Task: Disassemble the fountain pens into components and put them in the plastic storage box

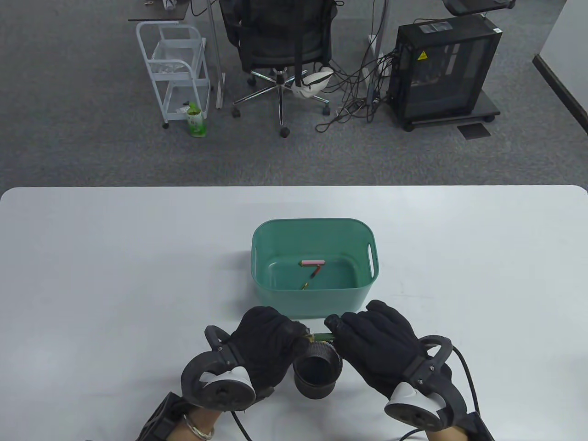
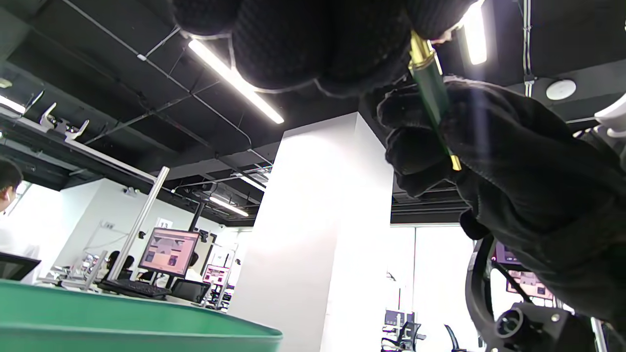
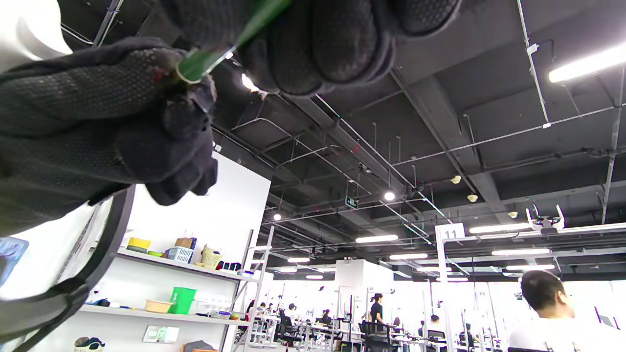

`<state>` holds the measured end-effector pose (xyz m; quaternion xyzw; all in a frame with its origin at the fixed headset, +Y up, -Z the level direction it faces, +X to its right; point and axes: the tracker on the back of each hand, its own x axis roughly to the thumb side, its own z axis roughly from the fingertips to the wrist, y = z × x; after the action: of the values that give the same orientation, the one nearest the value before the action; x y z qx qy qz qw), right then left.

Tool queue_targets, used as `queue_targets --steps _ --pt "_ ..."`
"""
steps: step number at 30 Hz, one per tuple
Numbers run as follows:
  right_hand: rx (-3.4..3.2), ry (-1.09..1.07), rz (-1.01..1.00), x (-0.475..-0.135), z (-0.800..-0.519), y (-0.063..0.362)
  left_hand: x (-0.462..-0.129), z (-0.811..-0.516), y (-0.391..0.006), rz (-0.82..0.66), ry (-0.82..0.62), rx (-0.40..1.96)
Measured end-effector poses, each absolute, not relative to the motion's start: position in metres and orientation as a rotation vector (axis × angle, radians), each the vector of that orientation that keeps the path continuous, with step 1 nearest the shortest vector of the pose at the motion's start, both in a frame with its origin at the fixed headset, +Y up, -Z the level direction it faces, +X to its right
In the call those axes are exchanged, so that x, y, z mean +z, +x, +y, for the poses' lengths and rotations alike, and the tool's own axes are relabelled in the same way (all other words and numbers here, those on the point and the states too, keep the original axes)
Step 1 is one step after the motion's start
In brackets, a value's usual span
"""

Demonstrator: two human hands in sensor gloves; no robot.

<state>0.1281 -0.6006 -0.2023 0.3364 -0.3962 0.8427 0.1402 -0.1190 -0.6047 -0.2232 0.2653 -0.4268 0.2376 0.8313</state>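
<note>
- The storage box (image 1: 315,268) sits on the surface (image 1: 115,275), just beyond both hands.
- Two pen parts (image 1: 313,262) lie inside the box, on its floor.
- The left hand (image 1: 266,344) and right hand (image 1: 379,342) meet over the near edge of the surface, a pen (image 1: 321,338) spanning the gap between them.
- A round pot (image 1: 318,372) stands between the hands, just below the pen.
- Beyond the surface, a chair (image 1: 280,46) stands on the floor.

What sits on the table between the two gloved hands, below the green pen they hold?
A black cylindrical cup, open end up, stands between the left hand and the right hand, just below the green pen, in the table view.
</note>
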Motion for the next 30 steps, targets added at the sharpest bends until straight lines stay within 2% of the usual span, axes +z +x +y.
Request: queue_targets --steps 6,11,15,30 --pt "2.444 0.969 -1.215 -0.200 -0.601 0.127 -0.228 -0.609 -0.119 -0.915 0.513 0.592" --pt "2.446 0.958 -1.188 -0.200 -0.599 0.129 -0.228 -0.605 -0.119 -0.859 0.485 0.552" --pt "2.438 0.957 -1.178 -0.200 -0.598 0.130 -0.224 -0.604 -0.121 -0.825 0.553 0.527" --pt "2.439 0.939 -1.180 -0.202 -0.596 0.135 -0.219 -0.604 -0.119 -0.838 0.632 0.473"
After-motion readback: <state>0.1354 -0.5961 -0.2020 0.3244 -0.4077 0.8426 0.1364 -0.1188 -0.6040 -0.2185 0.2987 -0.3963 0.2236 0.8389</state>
